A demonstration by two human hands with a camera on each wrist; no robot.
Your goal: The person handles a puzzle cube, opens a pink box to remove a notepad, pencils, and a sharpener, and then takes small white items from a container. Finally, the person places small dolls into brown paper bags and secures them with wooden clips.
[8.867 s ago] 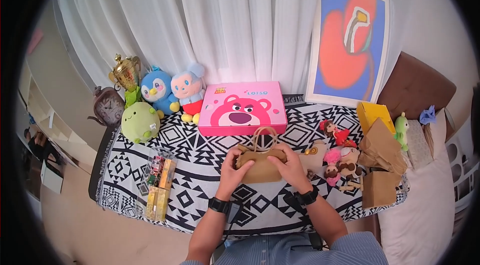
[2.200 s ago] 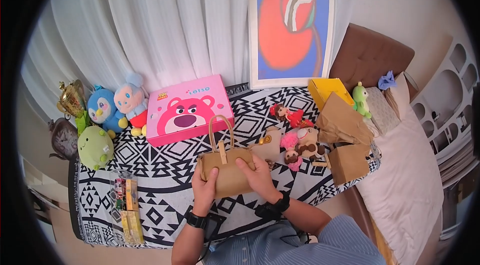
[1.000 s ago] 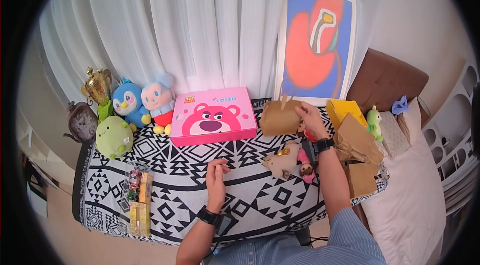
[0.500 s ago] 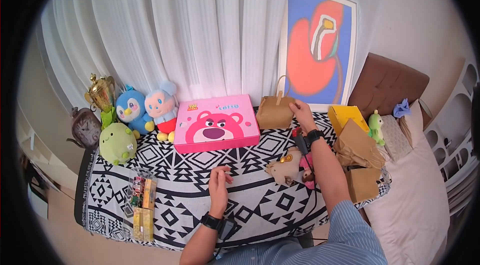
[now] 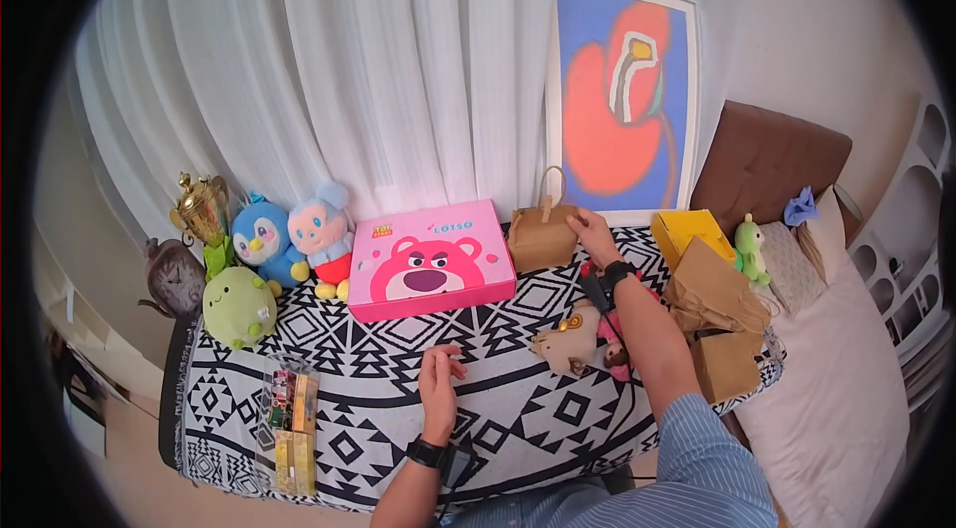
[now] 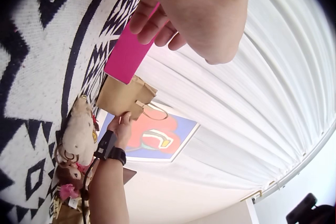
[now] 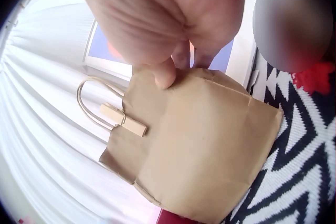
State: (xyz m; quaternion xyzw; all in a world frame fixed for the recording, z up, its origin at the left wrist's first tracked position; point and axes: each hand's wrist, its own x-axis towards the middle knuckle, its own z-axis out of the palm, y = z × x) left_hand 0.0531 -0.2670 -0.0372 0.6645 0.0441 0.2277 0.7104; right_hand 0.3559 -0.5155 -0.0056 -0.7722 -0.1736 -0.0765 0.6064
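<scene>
A brown paper bag with a twisted handle stands at the back of the table, right beside the pink box. Its top is folded over, and a wooden clothespin is clipped on the fold. My right hand pinches the bag's right edge; in the right wrist view the thumb lies on the front face and the other fingers go behind it. Over the patterned cloth, in front of the pink box, my left hand hovers with loosely bent fingers and nothing in it.
Plush toys, among them a green one and a blue penguin, line the back left near a gold trophy. Small boxes in a clear tray lie front left. Dolls and more brown bags are on the right.
The clothespin has come onto the folded bag. From between both hands at the front, the bag has moved to the back beside the pink box. My left hand has let go.
</scene>
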